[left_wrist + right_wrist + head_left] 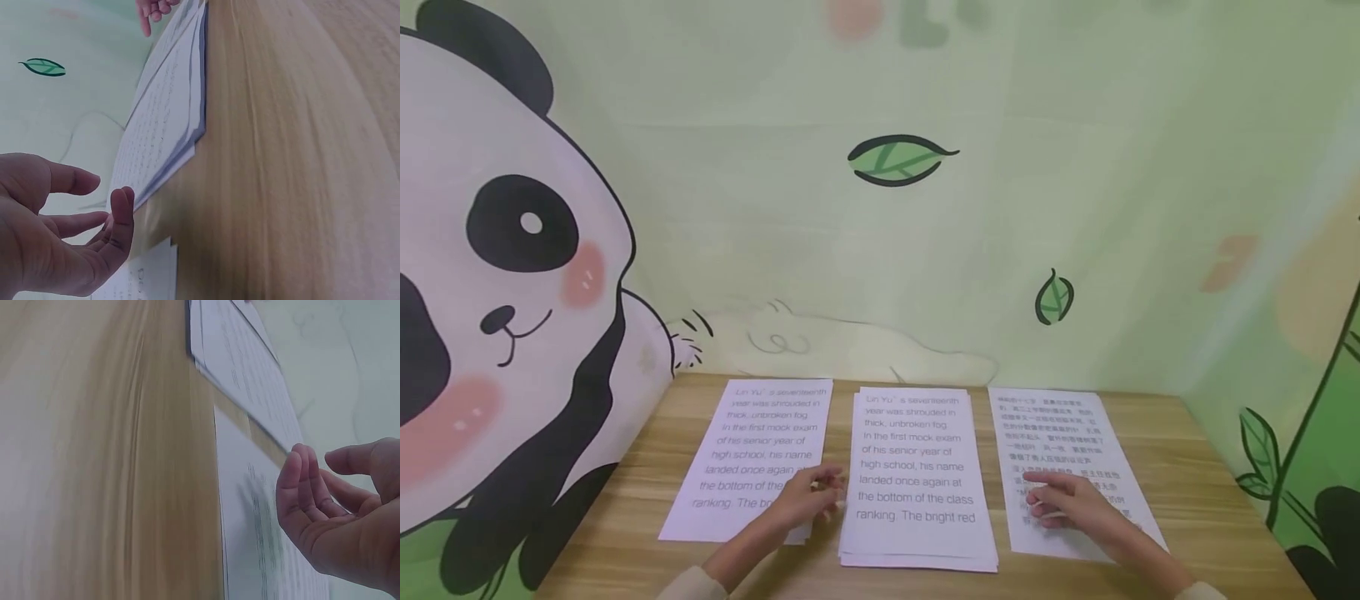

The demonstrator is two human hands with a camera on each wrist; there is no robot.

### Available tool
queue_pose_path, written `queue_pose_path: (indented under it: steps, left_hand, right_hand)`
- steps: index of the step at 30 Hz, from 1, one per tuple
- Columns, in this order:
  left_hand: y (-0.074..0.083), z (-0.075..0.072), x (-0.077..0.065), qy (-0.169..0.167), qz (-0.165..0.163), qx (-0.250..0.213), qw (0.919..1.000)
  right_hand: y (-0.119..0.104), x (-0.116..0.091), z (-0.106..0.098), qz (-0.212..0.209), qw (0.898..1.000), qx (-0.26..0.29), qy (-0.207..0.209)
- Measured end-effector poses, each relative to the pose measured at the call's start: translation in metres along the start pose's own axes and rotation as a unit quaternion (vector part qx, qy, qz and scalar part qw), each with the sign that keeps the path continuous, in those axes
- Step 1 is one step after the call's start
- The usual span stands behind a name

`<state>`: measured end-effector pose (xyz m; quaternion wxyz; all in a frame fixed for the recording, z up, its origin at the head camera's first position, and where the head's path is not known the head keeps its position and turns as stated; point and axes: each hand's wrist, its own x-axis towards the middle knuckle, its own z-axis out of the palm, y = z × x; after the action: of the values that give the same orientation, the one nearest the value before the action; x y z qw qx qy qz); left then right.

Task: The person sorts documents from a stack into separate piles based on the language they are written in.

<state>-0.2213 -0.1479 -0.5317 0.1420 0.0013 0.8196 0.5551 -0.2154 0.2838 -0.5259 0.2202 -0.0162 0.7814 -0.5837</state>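
Three lots of printed paper lie side by side on a wooden table. The left sheets (752,433) and the middle stack (913,467) carry large English text; the right sheet (1045,425) bears smaller Chinese characters. My left hand (811,500) hovers over the right edge of the left sheets, beside the middle stack, its fingers loosely bent around nothing. Above the right sheet my right hand (1075,508) is held with relaxed fingers, also holding nothing. In the left wrist view, the middle stack (159,112) shows several layers with uneven edges. The right sheet (250,537) lies below the right hand (344,512).
The wooden table (625,517) ends at the back against a pale green cloth backdrop (820,250), printed with a large panda (512,108) on the left and green leaves (898,160). Wood shows between the papers and along the table's front.
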Motion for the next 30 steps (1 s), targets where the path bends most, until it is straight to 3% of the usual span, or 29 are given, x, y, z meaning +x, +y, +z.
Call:
queue_pose_path:
  steps: [6, 13, 20, 30]
  left_hand:
    - [-0.004, -0.002, -0.003, -0.022, 0.001, 0.008, 0.9997]
    - [-0.005, 0.0, -0.002, -0.042, -0.02, 0.017, 0.9988]
    - [-0.003, 0.005, -0.002, -0.06, -0.017, 0.027, 0.9977]
    - [0.001, 0.007, -0.002, -0.051, -0.028, 0.026, 0.998]
  right_hand:
    - [-0.007, 0.015, 0.025, -0.004, 0.999, 0.006, -0.042]
    - [-0.007, 0.026, 0.039, 0.015, 0.998, 0.021, -0.059]
    - [-0.006, 0.028, 0.046, 0.048, 0.997, 0.024, -0.059]
    - [-0.006, 0.027, 0.048, 0.038, 0.997, 0.015, -0.072]
